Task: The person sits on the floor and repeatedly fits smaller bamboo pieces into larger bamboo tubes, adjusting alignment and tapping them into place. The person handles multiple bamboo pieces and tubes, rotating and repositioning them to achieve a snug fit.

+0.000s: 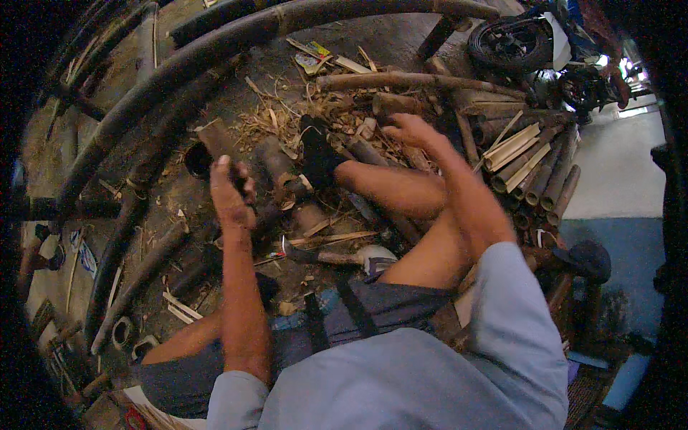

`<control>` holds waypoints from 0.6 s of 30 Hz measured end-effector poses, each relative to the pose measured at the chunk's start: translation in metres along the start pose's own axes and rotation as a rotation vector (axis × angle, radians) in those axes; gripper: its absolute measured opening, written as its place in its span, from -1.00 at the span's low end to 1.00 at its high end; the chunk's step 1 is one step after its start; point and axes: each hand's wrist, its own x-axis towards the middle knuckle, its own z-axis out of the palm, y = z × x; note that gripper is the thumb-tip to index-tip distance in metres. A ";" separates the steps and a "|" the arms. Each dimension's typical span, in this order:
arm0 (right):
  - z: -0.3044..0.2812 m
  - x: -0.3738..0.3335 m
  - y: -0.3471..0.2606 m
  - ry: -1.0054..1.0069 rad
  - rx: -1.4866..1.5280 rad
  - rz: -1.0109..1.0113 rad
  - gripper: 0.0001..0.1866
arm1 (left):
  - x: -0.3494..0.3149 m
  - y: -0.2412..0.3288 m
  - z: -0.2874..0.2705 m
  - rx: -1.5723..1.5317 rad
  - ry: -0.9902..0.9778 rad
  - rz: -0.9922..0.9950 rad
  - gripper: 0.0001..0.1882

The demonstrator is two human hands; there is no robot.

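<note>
A: Where to look first?

B: Toward ten o'clock, at the short brown piece [217,137]. Clasped in the left hand [233,192], thumb uppermost, far end standing free of the fist.

A: And the right hand [414,131]?

B: Out at one o'clock, above the scattered shavings [276,118] and scraps. Blurred, fingers loosely bent, nothing visible in them; cannot tell for sure whether empty.

A: How to handle the piece well?

B: Wrap the fingers fully round the near end, judging by its bulk, and tilt with the wrist rather than the whole arm. Watch for split edges, probably sharp. Steer clear of the dark-clad foot [315,154], planted between the hands near eleven o'clock. Mind also the wooden-handled tool [340,257] at six o'clock, just below the middle and close to the bare leg.

A: What to say of its looks?

B: Dull brown, stubby, slightly paler at the far tip, tilted toward eleven o'clock. Wood or bamboo? Too blurred to settle. Just beside it, on its nine o'clock side, a dark round opening [196,160]; cannot tell whether part of the same piece.
</note>
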 end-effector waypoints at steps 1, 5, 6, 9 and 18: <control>-0.002 0.000 0.031 -0.112 -0.017 0.106 -0.33 | 0.006 0.003 -0.007 0.048 0.069 -0.001 -0.72; -0.012 -0.012 0.115 -0.381 -0.269 0.151 -0.27 | 0.020 -0.004 -0.025 0.071 0.146 0.094 -0.69; -0.008 -0.025 0.124 -0.353 -0.291 0.183 -0.29 | 0.025 -0.009 -0.027 0.075 0.159 0.133 -0.68; 0.003 -0.061 0.133 -0.404 -0.045 0.146 -0.31 | 0.037 -0.021 -0.027 0.159 0.171 0.145 -0.68; 0.072 -0.118 0.149 -0.269 0.039 0.391 -0.30 | 0.013 -0.082 0.000 0.275 -0.044 0.056 -0.37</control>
